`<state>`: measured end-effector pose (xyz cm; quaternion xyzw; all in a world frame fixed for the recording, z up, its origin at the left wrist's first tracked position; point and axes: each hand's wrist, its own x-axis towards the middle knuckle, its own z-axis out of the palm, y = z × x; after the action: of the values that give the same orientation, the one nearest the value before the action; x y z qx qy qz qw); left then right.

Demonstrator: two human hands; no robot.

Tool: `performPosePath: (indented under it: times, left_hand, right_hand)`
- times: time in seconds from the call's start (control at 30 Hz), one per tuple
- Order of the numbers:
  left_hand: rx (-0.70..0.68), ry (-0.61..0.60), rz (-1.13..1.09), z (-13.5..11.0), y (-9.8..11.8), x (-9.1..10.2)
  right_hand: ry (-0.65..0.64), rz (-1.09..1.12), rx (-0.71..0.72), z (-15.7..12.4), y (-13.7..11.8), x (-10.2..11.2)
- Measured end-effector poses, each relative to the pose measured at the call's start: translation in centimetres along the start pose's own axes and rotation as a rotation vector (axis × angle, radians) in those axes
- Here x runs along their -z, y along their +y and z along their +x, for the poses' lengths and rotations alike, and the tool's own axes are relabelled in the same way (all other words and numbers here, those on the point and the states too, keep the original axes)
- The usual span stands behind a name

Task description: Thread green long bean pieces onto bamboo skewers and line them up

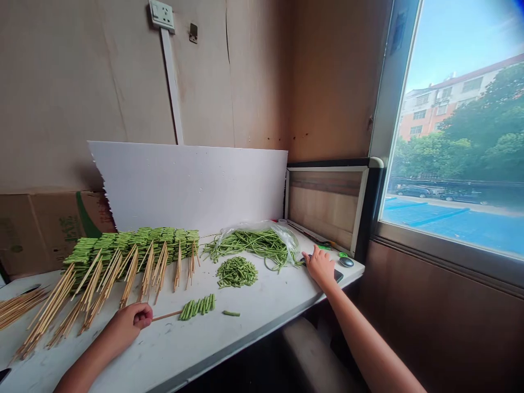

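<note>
My left hand (137,317) is closed around the bare end of a wooden skewer (167,316). Cut green bean pieces (197,307) are threaded side by side along its other end, low over the white table. One loose bean piece (231,313) lies just right of them. At the table's right side, my right hand (320,265) rests with fingers stretched out on a dark flat object (339,275), perhaps a phone, mostly hidden under the palm. Behind the threaded pieces is a heap of cut beans (236,272).
Filled bean skewers (135,243) are stacked at the left, sticks pointing forward. Bare skewers (20,307) lie farther left. Long beans (254,243) spill from a clear plastic bag. A rounded dark object (346,262) sits near the right edge. A white board (196,185) stands behind.
</note>
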<state>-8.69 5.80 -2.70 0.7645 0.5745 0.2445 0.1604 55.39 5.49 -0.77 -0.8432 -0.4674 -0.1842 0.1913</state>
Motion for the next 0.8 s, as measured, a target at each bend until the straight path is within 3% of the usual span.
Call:
performPosePath:
  times: [0.8]
  left_hand:
    - [0.006, -0.032, -0.004, 0.2, -0.9, -0.4]
  right_hand:
    - [-0.022, -0.075, 0.029, 0.1, -0.4, 0.8]
